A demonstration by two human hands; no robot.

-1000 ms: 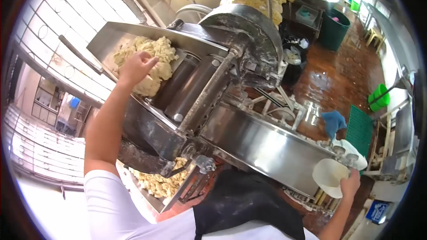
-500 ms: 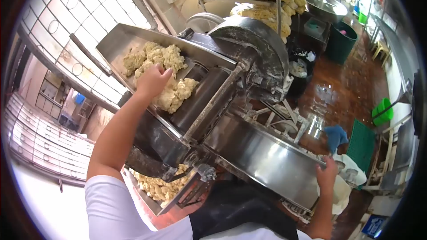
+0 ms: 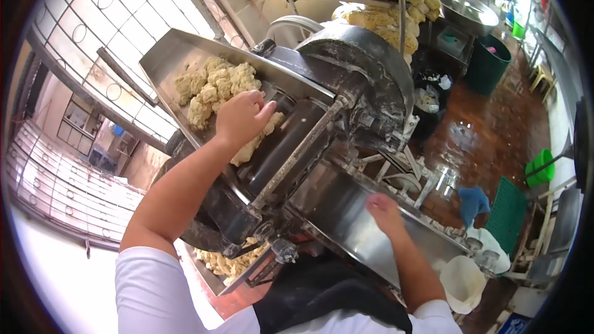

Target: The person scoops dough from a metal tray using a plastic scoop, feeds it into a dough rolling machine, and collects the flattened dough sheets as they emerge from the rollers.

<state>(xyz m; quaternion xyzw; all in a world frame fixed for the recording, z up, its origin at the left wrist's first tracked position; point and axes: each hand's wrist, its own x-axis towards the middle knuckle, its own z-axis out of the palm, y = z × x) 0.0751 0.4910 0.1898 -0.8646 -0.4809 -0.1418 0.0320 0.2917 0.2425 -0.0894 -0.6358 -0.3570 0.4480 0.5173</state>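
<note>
the person's left hand (image 3: 244, 119) is over the dough (image 3: 213, 89), fingers curled and thumb out; whether it grips any cannot be told. the dough lies in lumps in the metal hopper (image 3: 166, 55) of the machine, with a smaller piece (image 3: 252, 148) just below the hand, beside the dark rollers (image 3: 294, 142). the right hand (image 3: 383, 210) is above the metal chute (image 3: 343, 210), fingers bent inward; whether it is fully closed cannot be told. a white bowl (image 3: 463, 283) is near the chute's outer end. more dough (image 3: 226, 264) fills a lower tray (image 3: 232, 286).
</note>
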